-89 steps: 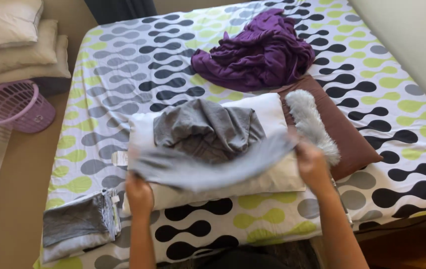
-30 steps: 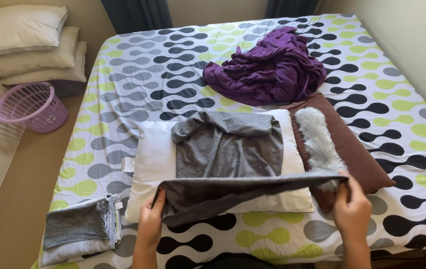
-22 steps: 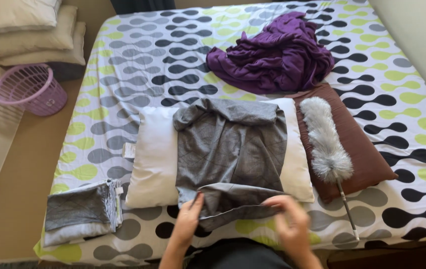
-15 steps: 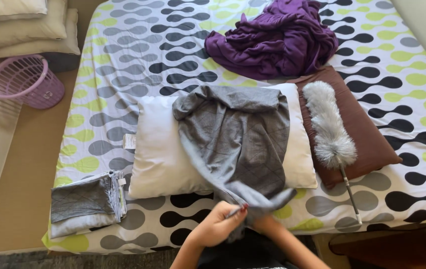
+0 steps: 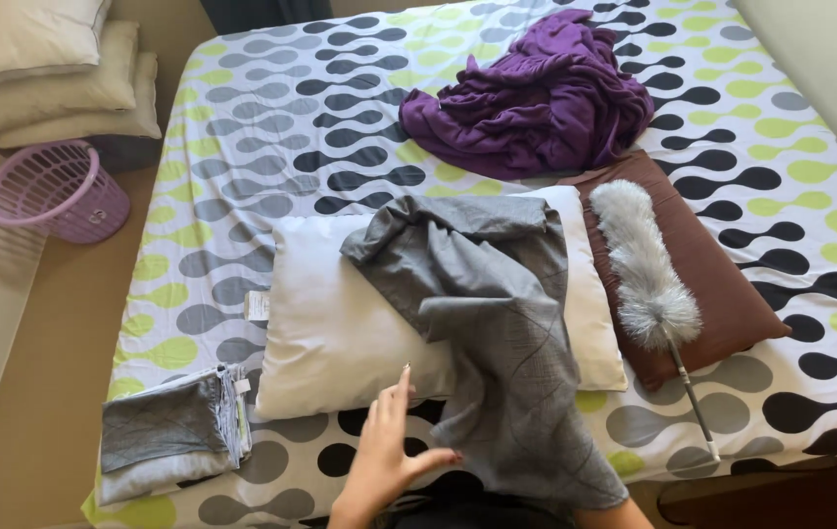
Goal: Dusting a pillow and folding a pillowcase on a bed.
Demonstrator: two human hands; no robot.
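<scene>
I see my left hand (image 5: 384,460) open, fingers spread, hovering at the near edge of the white pillow (image 5: 340,323), thumb just touching the grey pillowcase (image 5: 497,333). The pillowcase lies rumpled across the pillow and hangs over the near edge of the bed (image 5: 242,147). My right hand is hidden under that hanging cloth; I cannot tell its state. Right of the pillow: a brown pillow (image 5: 732,304) with a grey duster (image 5: 639,264) on it. Folded grey cloth (image 5: 168,431) lies at left.
</scene>
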